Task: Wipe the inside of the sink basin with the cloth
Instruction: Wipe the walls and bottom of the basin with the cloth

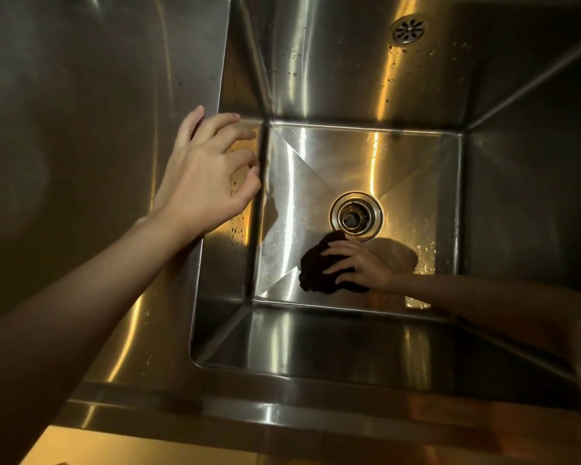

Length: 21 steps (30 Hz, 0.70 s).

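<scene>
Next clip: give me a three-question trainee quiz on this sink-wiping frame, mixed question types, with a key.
1. True or false: the right hand presses the dark crumpled cloth onto the floor of the stainless steel sink basin.
2. Where is the left hand? A) at the basin's left rim B) inside the round floor drain C) on the cloth
3. Fill in: the small round slotted overflow grille sits on the basin's ____ wall.

Key: 1 true; 2 A; 3 far (back), up high at the right.
</scene>
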Each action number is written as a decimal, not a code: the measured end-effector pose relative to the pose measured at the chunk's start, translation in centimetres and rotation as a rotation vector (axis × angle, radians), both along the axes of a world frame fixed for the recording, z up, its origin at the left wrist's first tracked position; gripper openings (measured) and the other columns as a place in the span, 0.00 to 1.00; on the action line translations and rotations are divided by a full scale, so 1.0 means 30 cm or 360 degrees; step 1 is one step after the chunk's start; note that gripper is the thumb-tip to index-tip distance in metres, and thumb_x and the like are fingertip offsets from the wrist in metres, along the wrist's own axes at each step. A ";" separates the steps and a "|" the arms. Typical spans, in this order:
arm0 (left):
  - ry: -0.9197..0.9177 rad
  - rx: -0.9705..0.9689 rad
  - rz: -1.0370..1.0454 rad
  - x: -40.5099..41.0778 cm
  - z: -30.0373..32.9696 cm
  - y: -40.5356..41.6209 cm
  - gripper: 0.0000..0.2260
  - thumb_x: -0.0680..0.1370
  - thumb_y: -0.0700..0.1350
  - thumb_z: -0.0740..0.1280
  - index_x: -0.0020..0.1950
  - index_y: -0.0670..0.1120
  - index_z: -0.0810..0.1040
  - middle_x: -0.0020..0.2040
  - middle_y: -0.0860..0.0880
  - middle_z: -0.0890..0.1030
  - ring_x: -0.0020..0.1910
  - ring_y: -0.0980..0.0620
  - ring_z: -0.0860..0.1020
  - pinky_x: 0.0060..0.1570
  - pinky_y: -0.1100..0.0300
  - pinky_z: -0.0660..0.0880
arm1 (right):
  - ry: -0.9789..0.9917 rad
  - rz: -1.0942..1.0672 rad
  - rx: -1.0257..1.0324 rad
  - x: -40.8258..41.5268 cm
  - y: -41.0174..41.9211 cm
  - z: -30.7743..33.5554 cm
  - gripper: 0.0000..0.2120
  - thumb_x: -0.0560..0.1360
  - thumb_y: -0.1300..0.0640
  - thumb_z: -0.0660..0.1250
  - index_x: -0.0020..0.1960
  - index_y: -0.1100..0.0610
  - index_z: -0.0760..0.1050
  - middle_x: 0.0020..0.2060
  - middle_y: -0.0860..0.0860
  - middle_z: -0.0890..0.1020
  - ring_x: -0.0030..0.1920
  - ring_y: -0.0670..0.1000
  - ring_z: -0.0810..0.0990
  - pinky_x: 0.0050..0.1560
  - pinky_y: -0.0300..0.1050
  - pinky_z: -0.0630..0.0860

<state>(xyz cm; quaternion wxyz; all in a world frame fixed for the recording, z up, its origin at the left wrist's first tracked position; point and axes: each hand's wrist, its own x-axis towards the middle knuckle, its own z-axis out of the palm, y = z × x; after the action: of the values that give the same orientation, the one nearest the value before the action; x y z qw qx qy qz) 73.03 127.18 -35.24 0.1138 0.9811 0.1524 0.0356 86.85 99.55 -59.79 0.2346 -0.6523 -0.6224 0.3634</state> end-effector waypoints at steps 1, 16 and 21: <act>-0.0001 0.0003 0.0007 0.000 0.000 0.000 0.14 0.77 0.48 0.60 0.47 0.42 0.84 0.60 0.46 0.80 0.69 0.45 0.70 0.74 0.43 0.52 | 0.0009 -0.0023 -0.0026 0.002 0.008 0.001 0.12 0.70 0.60 0.75 0.53 0.57 0.84 0.63 0.57 0.78 0.70 0.60 0.69 0.71 0.68 0.58; -0.0003 0.0006 0.0001 -0.006 -0.006 0.007 0.14 0.77 0.48 0.61 0.47 0.42 0.84 0.60 0.46 0.80 0.69 0.46 0.70 0.74 0.45 0.52 | -0.0008 -0.0063 0.0063 -0.018 0.266 -0.005 0.13 0.69 0.57 0.75 0.53 0.56 0.84 0.63 0.55 0.79 0.69 0.59 0.70 0.72 0.62 0.57; 0.0025 -0.0009 -0.0005 0.001 0.000 0.004 0.15 0.78 0.48 0.60 0.49 0.43 0.84 0.61 0.46 0.79 0.69 0.45 0.69 0.75 0.44 0.51 | 0.0131 -0.0748 -0.0043 0.025 0.028 -0.019 0.13 0.68 0.61 0.76 0.53 0.56 0.84 0.63 0.55 0.78 0.70 0.55 0.69 0.73 0.59 0.58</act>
<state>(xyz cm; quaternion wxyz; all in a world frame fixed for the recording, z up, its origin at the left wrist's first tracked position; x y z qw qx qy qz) 73.07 127.29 -35.25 0.1155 0.9813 0.1518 0.0272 87.60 100.38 -60.37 0.3292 -0.7670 -0.4384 0.3334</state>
